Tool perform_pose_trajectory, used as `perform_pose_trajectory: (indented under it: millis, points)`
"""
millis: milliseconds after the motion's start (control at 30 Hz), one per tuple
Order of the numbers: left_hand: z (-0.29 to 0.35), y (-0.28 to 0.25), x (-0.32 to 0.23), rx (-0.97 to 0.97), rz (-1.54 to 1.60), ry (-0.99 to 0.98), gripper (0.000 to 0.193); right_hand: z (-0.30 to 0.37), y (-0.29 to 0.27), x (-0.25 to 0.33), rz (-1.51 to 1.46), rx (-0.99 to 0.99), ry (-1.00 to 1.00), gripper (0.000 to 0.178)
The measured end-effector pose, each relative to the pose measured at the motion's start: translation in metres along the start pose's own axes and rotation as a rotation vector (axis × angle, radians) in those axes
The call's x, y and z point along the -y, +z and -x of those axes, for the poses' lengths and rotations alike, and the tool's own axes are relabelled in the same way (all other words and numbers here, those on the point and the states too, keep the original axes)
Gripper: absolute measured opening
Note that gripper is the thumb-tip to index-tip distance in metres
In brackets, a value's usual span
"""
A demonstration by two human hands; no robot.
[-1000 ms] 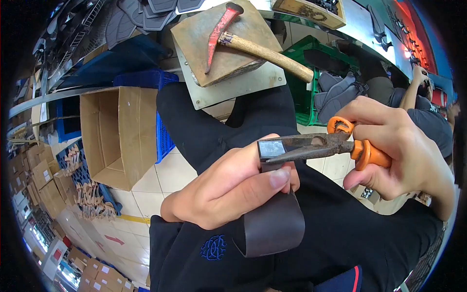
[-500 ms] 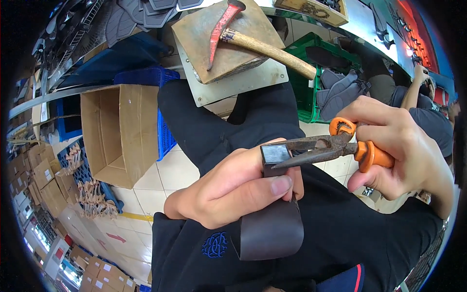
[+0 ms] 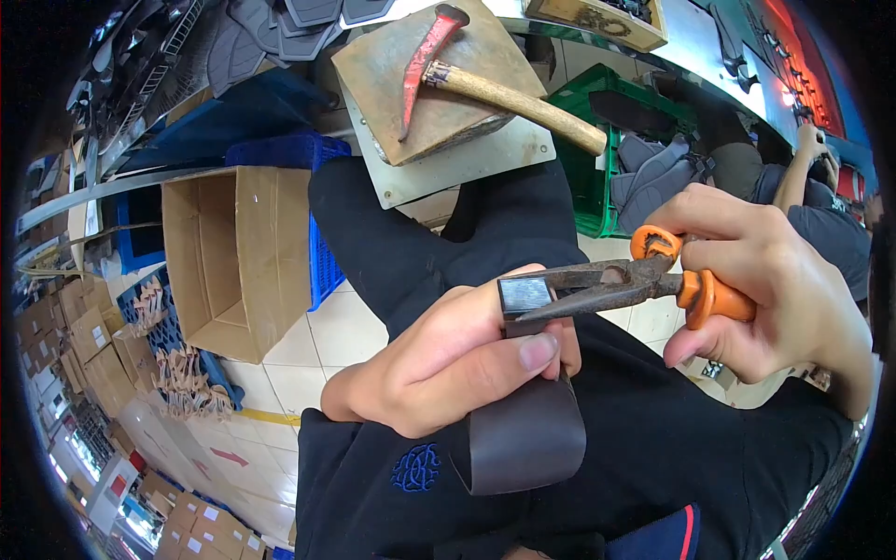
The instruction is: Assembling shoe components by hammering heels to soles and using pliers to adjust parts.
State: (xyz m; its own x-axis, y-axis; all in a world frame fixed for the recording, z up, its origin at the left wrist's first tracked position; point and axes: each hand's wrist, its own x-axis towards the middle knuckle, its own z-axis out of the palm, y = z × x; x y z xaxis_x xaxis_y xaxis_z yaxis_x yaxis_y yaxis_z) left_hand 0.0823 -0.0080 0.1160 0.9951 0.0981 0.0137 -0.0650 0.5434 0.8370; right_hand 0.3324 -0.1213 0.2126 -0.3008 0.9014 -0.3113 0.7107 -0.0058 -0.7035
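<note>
My left hand (image 3: 457, 359) is closed round a dark brown leather heeled shoe (image 3: 528, 434), apparently held upside down, its heel tip (image 3: 526, 295) up and shiny between thumb and fingers. A curved leather part of it hangs below my thumb; the rest is hidden by the hand. In my right hand (image 3: 761, 271) are worn metal pliers (image 3: 625, 284) with orange grips, fingers wrapped on both handles. The plier jaws are apart, one on each side of the heel tip, and seem to touch it.
Ahead, a red-headed hammer (image 3: 513, 101) lies on a square block (image 3: 373, 79) over a metal plate. A cardboard box (image 3: 271, 271) stands at left by a blue crate (image 3: 327, 261). A green crate (image 3: 611, 224) holds dark soles at right. Another person (image 3: 831, 219) sits far right.
The view has shifted slightly. Both hands, the shoe and the pliers keep nearly the same places relative to each other.
</note>
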Motion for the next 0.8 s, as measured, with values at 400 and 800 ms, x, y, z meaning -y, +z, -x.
perform_pose_trajectory:
  millis: [400, 800]
  points:
    - [-0.014, 0.003, 0.007, 0.029, 0.202, -0.101, 0.028, 0.001, -0.046, -0.067, -0.167, 0.023, -0.122, 0.053]
    - [-0.022, -0.007, -0.013, -0.149, 0.114, -0.073, 0.029, 0.007, -0.101, -0.417, 0.553, -0.941, 0.592, 0.052]
